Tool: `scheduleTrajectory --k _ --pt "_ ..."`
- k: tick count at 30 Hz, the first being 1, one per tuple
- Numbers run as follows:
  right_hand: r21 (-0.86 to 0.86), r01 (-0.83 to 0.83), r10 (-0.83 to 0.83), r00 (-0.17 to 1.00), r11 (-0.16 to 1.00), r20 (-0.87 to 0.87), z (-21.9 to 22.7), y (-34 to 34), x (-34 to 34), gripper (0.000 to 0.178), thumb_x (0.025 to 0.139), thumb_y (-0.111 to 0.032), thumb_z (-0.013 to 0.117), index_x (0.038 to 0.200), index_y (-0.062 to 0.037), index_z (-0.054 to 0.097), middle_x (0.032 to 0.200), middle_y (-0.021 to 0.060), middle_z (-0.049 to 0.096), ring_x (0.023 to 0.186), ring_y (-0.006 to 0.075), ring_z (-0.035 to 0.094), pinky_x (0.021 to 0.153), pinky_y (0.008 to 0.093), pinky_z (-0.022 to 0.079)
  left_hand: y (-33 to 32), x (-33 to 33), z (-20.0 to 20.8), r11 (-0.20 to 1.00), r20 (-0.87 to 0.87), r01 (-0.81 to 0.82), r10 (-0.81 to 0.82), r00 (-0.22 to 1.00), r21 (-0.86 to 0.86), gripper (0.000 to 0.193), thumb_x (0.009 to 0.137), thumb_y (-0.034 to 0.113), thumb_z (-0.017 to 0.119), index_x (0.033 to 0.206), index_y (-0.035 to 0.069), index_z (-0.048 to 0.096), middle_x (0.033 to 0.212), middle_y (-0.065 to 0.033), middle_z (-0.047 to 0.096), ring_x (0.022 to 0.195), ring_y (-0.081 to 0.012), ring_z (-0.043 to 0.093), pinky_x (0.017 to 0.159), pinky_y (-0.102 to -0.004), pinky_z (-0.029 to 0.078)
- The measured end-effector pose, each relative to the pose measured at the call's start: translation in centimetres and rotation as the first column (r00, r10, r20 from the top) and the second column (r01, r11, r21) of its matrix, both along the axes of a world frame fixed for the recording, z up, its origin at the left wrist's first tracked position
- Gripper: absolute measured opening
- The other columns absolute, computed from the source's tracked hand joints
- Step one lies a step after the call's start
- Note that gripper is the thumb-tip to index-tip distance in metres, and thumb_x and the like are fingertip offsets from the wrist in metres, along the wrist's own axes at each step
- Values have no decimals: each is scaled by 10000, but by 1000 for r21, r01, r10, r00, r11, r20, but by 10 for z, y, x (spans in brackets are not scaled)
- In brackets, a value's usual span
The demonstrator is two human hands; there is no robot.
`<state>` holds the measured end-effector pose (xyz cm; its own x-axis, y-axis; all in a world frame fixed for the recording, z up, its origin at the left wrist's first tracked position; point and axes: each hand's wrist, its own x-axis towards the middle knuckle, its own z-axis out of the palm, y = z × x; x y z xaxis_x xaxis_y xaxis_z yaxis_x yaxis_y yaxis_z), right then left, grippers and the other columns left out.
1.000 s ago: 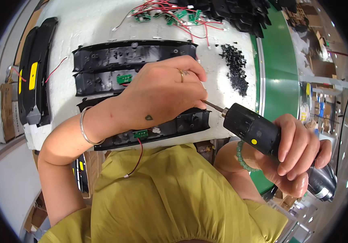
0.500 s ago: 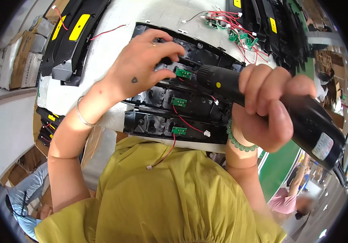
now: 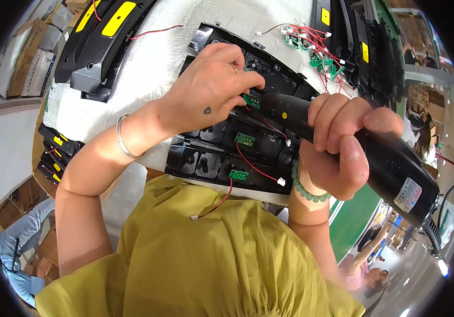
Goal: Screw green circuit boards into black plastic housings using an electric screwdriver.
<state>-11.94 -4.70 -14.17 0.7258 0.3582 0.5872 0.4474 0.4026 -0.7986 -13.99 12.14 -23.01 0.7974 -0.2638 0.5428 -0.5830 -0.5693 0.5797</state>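
My right hand (image 3: 338, 142) is wrapped round a black electric screwdriver (image 3: 393, 166), its nose directed left at a small green circuit board (image 3: 253, 101). That board sits in one of several black plastic housings (image 3: 189, 161) lying side by side. Beside the screwdriver's nose, my left hand (image 3: 211, 87) has thumb and fingers drawn together over the board; what they pinch, if anything, is hidden. Nearer to me, a second circuit board (image 3: 245, 139) and a third circuit board (image 3: 238, 175) rest in housings, each with a red-and-black lead ending in a white connector.
Loose circuit boards with tangled wires (image 3: 319, 53) lie at the far right of the white padded surface (image 3: 158, 58). Black housings with yellow labels (image 3: 105, 39) stand at far left, more housings (image 3: 353, 31) at far right. A cord trails from the screwdriver. Another person (image 3: 361, 269) is at lower right.
My left hand has moved right toward the screwdriver's nose, and its thumb and fingers have closed together. The screwdriver has shifted slightly left and down. The whole view has shifted a little.
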Motion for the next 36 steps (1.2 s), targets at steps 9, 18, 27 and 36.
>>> scheduleTrajectory --k 9,18,27,36 --pt "-111 -38 42 999 993 32 4 10 -2 241 703 -77 500 915 -81 385 578 23 405 460 121 384 519 299 360 -4 -1 -1 1000 -22 -12 12 1000 -6 343 608 32 684 938 78 599 735 -65 502 813 -251 479 750 -366 387" --pt "-153 -61 62 998 986 5 1 15 -2 238 710 -57 501 907 -83 370 598 31 418 489 127 391 546 308 369 -2 -2 -2 1000 -24 10 -10 1000 -16 366 599 22 674 950 73 585 742 -38 556 813 -251 476 756 -369 391" --pt "28 -75 76 997 997 -14 9 -6 8 268 728 -89 474 995 -73 475 614 2 401 509 107 394 576 295 353 -1 0 0 1000 -50 0 1 999 27 305 617 43 708 903 68 604 748 -52 563 828 -258 501 757 -361 398" --pt "113 693 -691 720 712 -62 12 -143 13 208 698 12 502 902 -17 475 597 40 414 471 142 386 528 293 391 1 0 17 973 -80 -40 59 995 227 266 641 13 711 888 34 616 872 -85 620 960 -291 529 846 -381 406"
